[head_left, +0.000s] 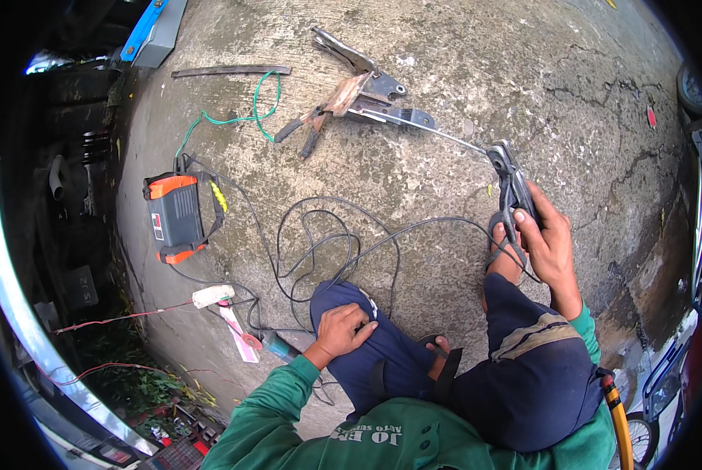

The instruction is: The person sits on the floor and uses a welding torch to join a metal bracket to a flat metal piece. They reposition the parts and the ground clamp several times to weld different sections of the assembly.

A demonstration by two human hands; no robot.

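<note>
My right hand (550, 235) is closed around a dark welding electrode holder (510, 176). A thin welding rod (456, 141) sticks out of its jaws toward a dark metal bracket (406, 117) with holes, lying on the concrete. The rod overlaps the bracket; I cannot tell whether its tip touches. A rusty, copper-coloured earth clamp (340, 98) with black grips sits at the bracket's left end. Locking pliers (349, 52) lie against the bracket's far side. My left hand (341, 333) rests on my left knee, fingers curled in, holding nothing.
An orange and grey welding machine (175, 219) stands at left, with a green wire (257, 102) and looping black cable (398, 235). Nearby are a flat metal bar (229, 70), a white socket block (212, 296) and a grinder-like tool (279, 346). Vehicles edge both sides.
</note>
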